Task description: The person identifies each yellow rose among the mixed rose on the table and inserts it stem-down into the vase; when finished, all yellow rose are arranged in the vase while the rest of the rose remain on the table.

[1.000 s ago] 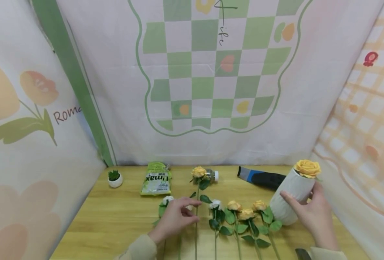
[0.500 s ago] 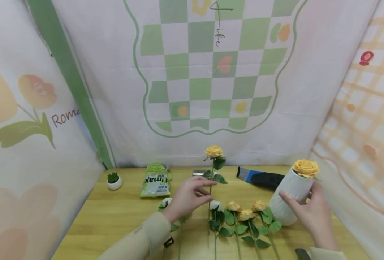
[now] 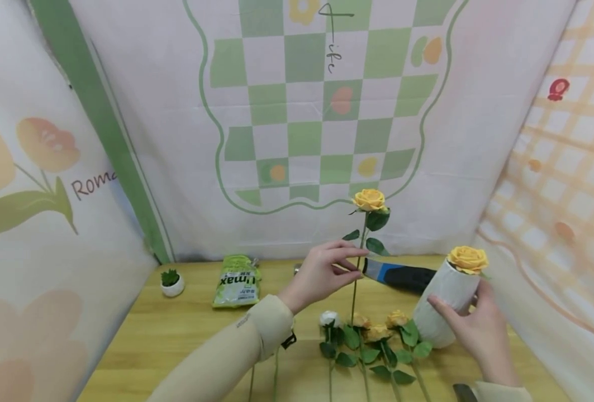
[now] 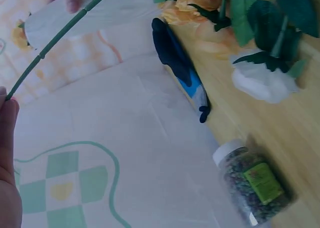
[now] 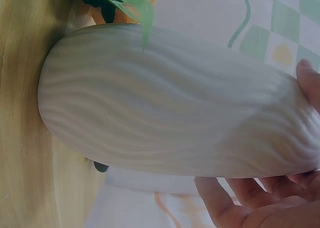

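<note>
My left hand [image 3: 327, 272] pinches the green stem of a yellow rose [image 3: 369, 199] between thumb and fingers, and holds it upright above the table. In the left wrist view the bare lower stem [image 4: 55, 42] slants away from my fingertips. On the right, a white ribbed vase [image 3: 441, 304] leans, with its base on the wooden table. My right hand [image 3: 483, 332] grips it near the top, thumb on one side and fingers on the other. A second yellow rose [image 3: 469, 259] sits in its mouth. In the right wrist view the vase [image 5: 175, 103] fills most of the picture.
Several yellow roses [image 3: 379, 333] and a white rose [image 3: 329, 319] lie at the front. Behind them are a blue-and-black handled tool [image 3: 407, 277], a green-and-white bag [image 3: 236, 285] and a small potted succulent [image 3: 172, 283]. A jar of granules [image 4: 257, 183] lies on its side.
My left hand has lifted the yellow rose from low over the table and carried it right, towards the vase. My right hand keeps its grip on the vase.
</note>
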Tool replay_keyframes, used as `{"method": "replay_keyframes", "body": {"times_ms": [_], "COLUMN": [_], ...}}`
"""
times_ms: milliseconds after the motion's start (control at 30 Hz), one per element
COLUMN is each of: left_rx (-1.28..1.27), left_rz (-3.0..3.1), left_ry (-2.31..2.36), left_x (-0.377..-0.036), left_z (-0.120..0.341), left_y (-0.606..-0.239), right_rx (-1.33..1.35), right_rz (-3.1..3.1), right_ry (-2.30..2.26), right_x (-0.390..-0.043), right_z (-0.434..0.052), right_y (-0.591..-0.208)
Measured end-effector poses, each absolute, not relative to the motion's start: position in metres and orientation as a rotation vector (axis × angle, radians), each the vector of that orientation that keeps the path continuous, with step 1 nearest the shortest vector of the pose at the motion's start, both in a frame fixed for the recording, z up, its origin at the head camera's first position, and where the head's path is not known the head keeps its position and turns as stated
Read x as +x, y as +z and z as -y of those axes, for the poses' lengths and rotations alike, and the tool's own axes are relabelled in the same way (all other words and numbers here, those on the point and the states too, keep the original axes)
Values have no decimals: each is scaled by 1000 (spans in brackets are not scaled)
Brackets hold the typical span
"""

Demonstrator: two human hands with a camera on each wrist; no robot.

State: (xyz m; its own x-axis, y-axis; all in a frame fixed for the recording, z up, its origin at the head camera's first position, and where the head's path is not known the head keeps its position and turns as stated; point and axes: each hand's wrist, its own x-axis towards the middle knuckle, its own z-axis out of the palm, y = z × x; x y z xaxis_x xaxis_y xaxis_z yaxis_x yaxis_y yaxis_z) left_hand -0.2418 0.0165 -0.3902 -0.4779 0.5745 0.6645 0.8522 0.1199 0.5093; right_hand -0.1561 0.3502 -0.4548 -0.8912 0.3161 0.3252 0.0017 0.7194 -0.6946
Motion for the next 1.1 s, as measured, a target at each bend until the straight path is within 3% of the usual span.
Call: {"method": "replay_keyframes", "body": {"times_ms": [400,667,1100], "left_rx": [-1487,-1488,-1400], "left_rz": [1870,1768,1643], "left_ry": [-1251,-1373,-1448], "left_x": [-257,-249,-252], "left_z": [-60,-94,-138], "left_y": [-339,-303,-291], "right_rx": [-233,-228,-251], "right_rz": [2468,2470,2476], "right_ry": [1063,1074,1049], "right_x": [-153,-154,-154], "right_z": [-348,-347,-349], "right_y": [-455,-452,-455]}}
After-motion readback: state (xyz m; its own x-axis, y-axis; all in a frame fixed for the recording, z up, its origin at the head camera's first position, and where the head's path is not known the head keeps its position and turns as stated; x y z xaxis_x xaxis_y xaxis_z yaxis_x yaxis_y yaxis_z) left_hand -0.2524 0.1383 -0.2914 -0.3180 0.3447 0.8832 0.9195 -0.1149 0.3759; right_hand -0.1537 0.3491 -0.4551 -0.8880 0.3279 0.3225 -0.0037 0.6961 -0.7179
